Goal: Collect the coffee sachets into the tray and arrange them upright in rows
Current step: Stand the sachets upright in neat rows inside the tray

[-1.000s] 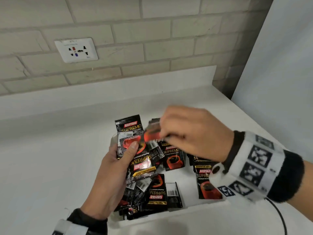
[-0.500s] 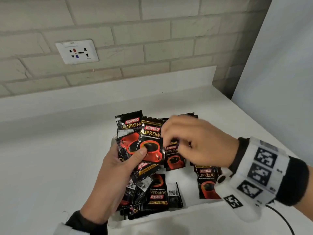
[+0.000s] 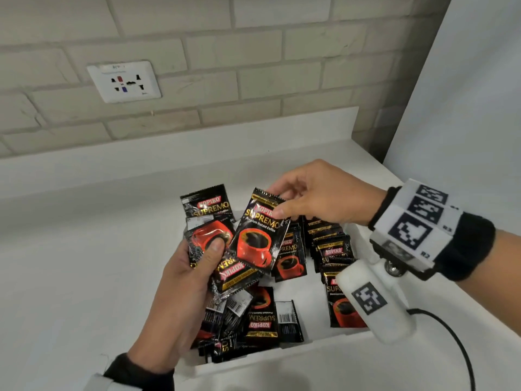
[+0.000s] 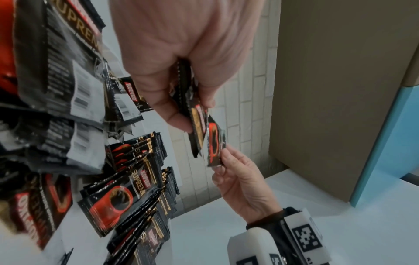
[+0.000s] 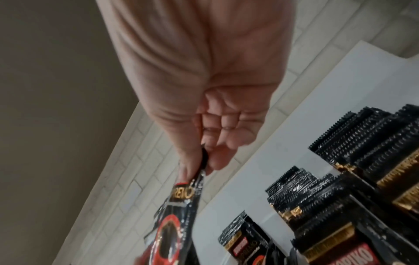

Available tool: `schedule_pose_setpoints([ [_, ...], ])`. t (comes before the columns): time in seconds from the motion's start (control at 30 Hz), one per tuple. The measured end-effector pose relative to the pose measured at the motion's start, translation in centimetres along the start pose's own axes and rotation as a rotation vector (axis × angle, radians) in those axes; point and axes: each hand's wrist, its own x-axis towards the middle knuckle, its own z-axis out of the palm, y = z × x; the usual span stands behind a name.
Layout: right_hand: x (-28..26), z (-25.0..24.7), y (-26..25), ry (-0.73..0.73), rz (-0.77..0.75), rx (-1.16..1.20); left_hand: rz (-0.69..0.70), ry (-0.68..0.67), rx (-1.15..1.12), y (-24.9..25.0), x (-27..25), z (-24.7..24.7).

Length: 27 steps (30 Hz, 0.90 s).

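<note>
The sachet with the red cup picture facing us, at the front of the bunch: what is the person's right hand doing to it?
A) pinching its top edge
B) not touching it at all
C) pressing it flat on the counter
A: the right hand pinches the top edge of the front sachet between thumb and fingers, up in the air, while the left hand grips the held bunch.

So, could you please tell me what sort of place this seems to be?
Probably a kitchen or pantry corner: a white counter against a brick-tile wall with a wall socket, and a white tray of instant coffee sachets being sorted.
</note>
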Motion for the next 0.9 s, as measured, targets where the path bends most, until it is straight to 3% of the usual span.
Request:
schedule_pose_setpoints([
  [0.17, 0.4, -1.4, 1.2, 0.06, 0.032, -0.134, 0.039, 0.076, -0.018, 0.5, 0.3, -1.2],
  [0.33, 0.7, 0.2, 3.1, -0.074, 0.09, -0.455, 0.057, 0.087, -0.015, 0.9, 0.5, -1.7],
  [0.5, 0.6, 2.4, 3.7, -0.178, 0.031, -0.683, 0.044, 0.071, 0.004, 0.9, 0.5, -1.4],
  [0.9, 1.4, 3.4, 4.3, -0.192, -0.08, -0.842, 0.048, 0.069, 0.038, 0.8, 0.5, -1.6],
])
